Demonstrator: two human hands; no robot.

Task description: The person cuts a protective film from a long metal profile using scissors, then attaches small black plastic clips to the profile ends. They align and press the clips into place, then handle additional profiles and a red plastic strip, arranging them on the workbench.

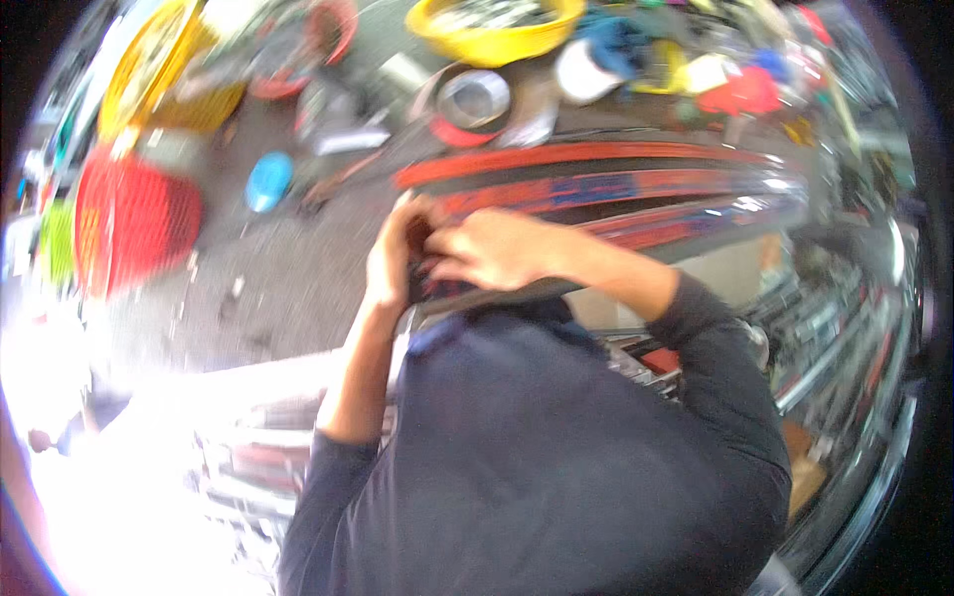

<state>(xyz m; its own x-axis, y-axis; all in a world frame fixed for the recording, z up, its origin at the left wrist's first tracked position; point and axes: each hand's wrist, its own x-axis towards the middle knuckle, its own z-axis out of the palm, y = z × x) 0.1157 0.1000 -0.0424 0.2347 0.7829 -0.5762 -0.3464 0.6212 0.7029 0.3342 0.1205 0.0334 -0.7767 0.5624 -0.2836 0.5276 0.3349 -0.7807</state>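
- At the near end of a long red and black striped panel (616,184), both hands are meeting over something dark.
- Left hand (396,253) is curling its fingers around a small dark piece (437,288) at that end of the panel; blur hides what the piece is.
- Right hand (497,248) is pressing down on the same dark piece, fingers bent close and touching the left hand.
- Beyond the panel, a roll of silver tape (474,97) is lying beside a yellow basin (497,35).
- Left of the panel, a blue lid (268,181) is sitting on the grey floor (288,268), near a red mesh basket (134,223).
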